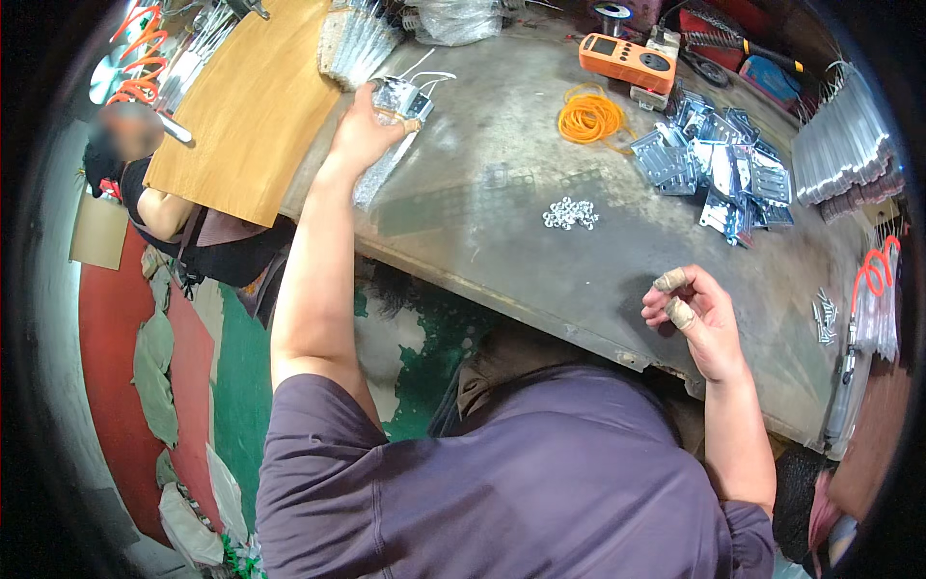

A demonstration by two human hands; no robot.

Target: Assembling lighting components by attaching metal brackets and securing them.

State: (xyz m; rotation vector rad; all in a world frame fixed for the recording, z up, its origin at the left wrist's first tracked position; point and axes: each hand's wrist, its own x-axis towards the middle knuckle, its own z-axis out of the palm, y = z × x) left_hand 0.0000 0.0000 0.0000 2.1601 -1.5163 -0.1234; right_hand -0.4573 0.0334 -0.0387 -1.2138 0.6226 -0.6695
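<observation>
My left hand [371, 130] is stretched to the far left of the table, closed on a flat shiny metal part [398, 98] with white wires coming from its far end. A long silvery strip [376, 181] extends from under that hand toward the table's front edge. My right hand [702, 323] hovers by the front edge at the right, fingers loosely curled and thumb and forefinger apart, with nothing visible between them. Wrappings cover the tips of that thumb and forefinger. Beyond it lie a small pile of nuts [570, 213] and a heap of stamped metal plates [733, 174].
Yellow rubber bands [590, 116] lie near an orange meter [627, 63]. Finned metal strips [844, 140] are stacked at right, near loose screws [825, 317] and a screwdriver on a red coiled hose [849, 372]. A wooden board [241, 106] lies left, with another person [164, 207] beside it.
</observation>
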